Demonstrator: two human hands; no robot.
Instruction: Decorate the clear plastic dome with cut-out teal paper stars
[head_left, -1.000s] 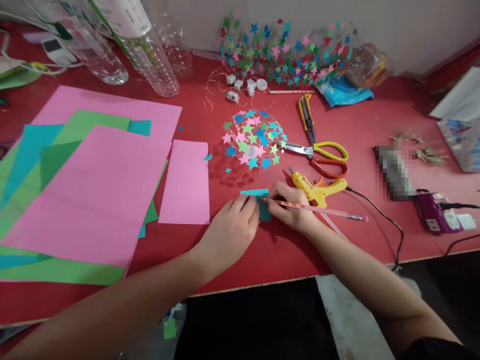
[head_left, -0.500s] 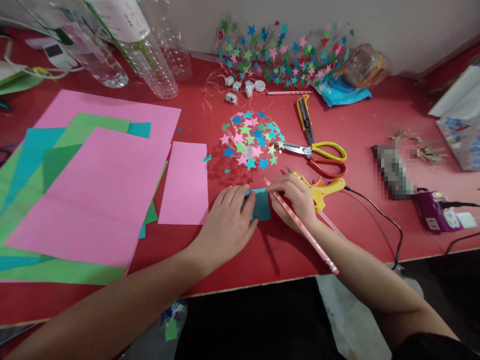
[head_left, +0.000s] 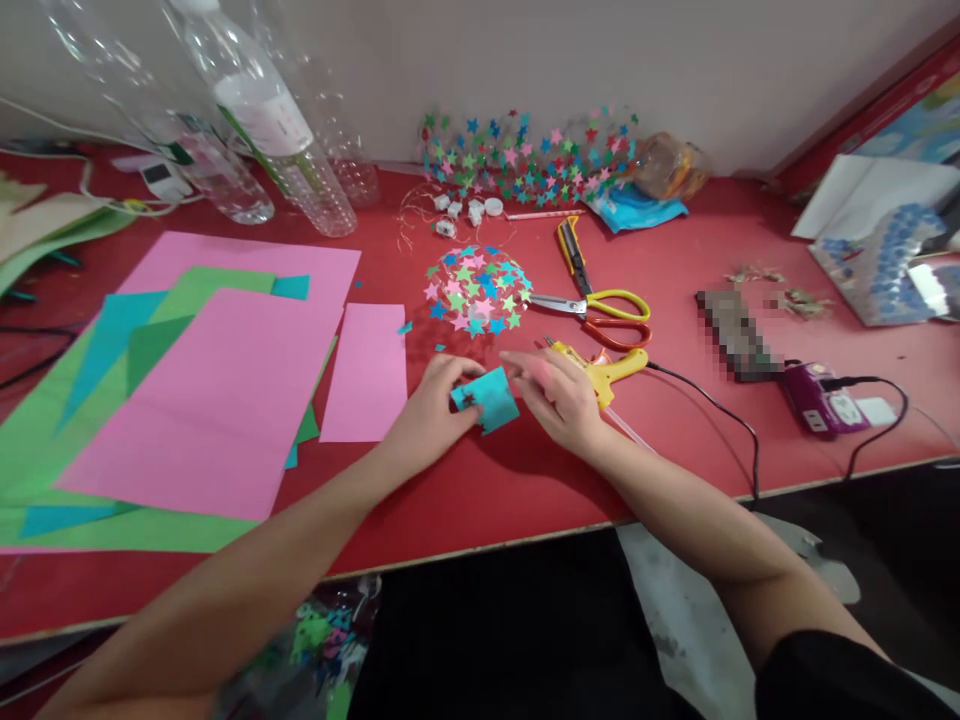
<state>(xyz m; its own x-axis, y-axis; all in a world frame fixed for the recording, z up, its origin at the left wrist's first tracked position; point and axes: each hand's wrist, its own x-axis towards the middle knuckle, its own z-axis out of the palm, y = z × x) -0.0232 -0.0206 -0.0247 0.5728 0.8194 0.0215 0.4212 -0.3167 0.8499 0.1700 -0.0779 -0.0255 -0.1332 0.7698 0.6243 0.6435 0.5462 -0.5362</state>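
Between thumb and fingers of my left hand [head_left: 442,400] is a small blue paper piece [head_left: 495,400], raised and tilted above the red table. My right hand [head_left: 553,395] is just right of the paper, its fingers apart; no pencil shows in it now. Beyond the hands lies a round clear piece covered in star stickers [head_left: 480,290]. A pink paper strip [head_left: 365,375] rests left of my left hand. The yellow glue gun [head_left: 619,368] is partly behind my right hand, and scissors [head_left: 615,312] lie farther back.
Large coloured sheets [head_left: 195,400] overlap at the left, with clear bottles [head_left: 300,170] behind. A star-covered bottle [head_left: 525,155] lies along the wall. A box cutter [head_left: 574,255] sits behind the scissors. A purple power adapter [head_left: 821,400] stands at the right, cables trailing from it.
The blue paper has been lifted off the table in my left hand. The pink pencil is gone from my right hand. The camera view has shifted.
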